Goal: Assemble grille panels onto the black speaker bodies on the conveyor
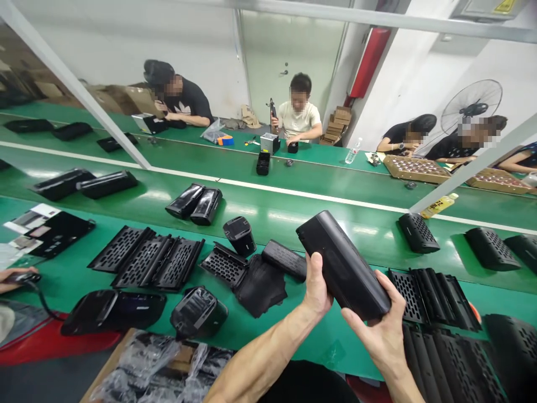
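A long black plastic housing point(342, 263) with a smooth, rounded face is held up tilted above the green bench. My left hand point(318, 282) grips its near left side, thumb lying on the surface. Around its lower right end my right hand point(380, 319) is closed, thumb below and fingers behind. Behind my left hand lie a stack of thin black sheets point(262, 288), a slotted black panel point(226, 264) and another black housing point(285, 258). Slotted panels point(406, 294) lie just right of my right hand.
A green conveyor point(289, 224) carrying black housings runs across ahead. More slotted panels point(145, 260) lie left. A box of plastic-wrapped parts point(155, 364) stands front left. A co-worker's hand point(17, 279) is at the left edge. Several people sit opposite. White frame posts point(79, 84) slant through the view.
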`<state>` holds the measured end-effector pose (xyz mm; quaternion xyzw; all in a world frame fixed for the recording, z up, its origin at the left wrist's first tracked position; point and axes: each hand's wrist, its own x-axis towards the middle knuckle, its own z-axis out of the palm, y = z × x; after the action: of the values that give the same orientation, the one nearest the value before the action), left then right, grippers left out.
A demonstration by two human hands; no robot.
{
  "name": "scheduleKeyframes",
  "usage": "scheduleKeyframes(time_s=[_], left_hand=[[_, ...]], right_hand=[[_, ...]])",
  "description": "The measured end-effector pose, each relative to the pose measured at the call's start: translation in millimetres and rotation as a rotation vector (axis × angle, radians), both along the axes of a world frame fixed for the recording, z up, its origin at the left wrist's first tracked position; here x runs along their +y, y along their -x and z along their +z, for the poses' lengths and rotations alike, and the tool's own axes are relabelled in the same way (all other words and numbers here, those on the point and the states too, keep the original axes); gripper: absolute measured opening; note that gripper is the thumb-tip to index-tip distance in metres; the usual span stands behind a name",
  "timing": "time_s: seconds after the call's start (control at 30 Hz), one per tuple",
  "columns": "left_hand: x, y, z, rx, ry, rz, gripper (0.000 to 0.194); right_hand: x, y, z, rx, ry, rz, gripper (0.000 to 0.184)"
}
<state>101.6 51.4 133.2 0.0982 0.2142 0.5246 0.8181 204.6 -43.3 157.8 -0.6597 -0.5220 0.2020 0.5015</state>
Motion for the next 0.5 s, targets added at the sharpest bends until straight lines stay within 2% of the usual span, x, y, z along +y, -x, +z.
scheduleKeyframes(time_s=[0.07, 0.13, 0.2, 0.27, 0.33, 0.4, 0.5], left_hand=[[5, 3, 3.3, 0.049, -0.033, 0.035, 0.091], [18, 18, 10.9, 0.11, -0.147, 0.032, 0.096], [36, 45, 24.6, 0.218, -0.356, 0.02, 0.11], [55, 77, 44.3, 0.427, -0.63, -0.006, 0.123], [72, 101, 66.2, 0.622, -0.856, -0.166, 0.123], [80, 114, 84.9, 0.678, -0.95, -0.273, 0.115], [78, 113, 97.7, 0.702, -0.98, -0.274, 0.111]], right_hand=[[0, 2, 4.5, 0.005, -0.056, -0.043, 0.092], [-2, -4, 15.0, -0.007, -0.067, -0.04, 0.088], [-7, -19, 28.8, -0.026, -0.035, 0.008, 0.085], [-15, -36, 42.1, -0.03, 0.001, 0.074, 0.082], [-20, -48, 51.5, -0.026, 0.027, 0.128, 0.08], [-21, -54, 55.3, -0.024, 0.031, 0.152, 0.079], [-17, -56, 52.2, -0.016, -0.001, 0.166, 0.077]])
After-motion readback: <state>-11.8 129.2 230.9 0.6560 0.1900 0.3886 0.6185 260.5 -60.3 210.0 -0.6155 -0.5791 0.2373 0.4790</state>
